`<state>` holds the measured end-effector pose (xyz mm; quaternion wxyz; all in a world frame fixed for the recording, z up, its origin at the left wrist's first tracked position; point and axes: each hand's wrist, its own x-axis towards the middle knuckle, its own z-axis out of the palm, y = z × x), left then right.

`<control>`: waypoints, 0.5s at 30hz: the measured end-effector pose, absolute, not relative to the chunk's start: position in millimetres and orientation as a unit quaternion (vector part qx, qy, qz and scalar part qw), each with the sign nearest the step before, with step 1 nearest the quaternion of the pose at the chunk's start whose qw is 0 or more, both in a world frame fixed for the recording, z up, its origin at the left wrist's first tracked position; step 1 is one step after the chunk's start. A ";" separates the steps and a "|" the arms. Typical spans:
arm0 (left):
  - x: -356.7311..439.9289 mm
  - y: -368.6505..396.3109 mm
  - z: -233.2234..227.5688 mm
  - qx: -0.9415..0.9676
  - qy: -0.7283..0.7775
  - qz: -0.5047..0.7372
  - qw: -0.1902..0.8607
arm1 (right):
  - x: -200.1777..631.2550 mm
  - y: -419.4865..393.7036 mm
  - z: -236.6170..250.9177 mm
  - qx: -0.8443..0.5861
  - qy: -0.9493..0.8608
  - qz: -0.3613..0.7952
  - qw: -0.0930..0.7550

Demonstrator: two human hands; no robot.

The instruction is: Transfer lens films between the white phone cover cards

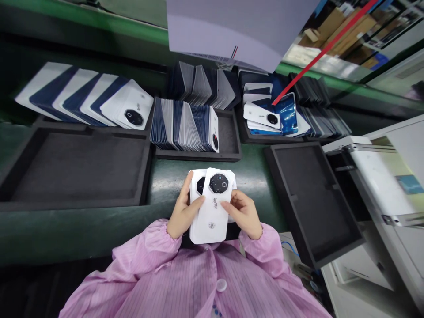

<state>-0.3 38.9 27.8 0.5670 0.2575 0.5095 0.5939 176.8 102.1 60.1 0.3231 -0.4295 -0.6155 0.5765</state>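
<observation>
Both hands, left (181,215) and right (245,215), grip a small stack of white covers (212,207) above the green worktop (172,176), between two empty black trays (79,170).

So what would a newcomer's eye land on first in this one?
Bottom centre, the left hand and right hand hold a small stack of white phone back covers with dark octagonal camera rings over the green bench. Behind them, black foam trays hold rows of similar covers standing on edge.
</observation>
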 end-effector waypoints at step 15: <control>-3.4 41.5 33.2 0.209 0.521 0.606 0.563 | 218.6 134.6 25.2 -0.589 -0.714 0.310 0.217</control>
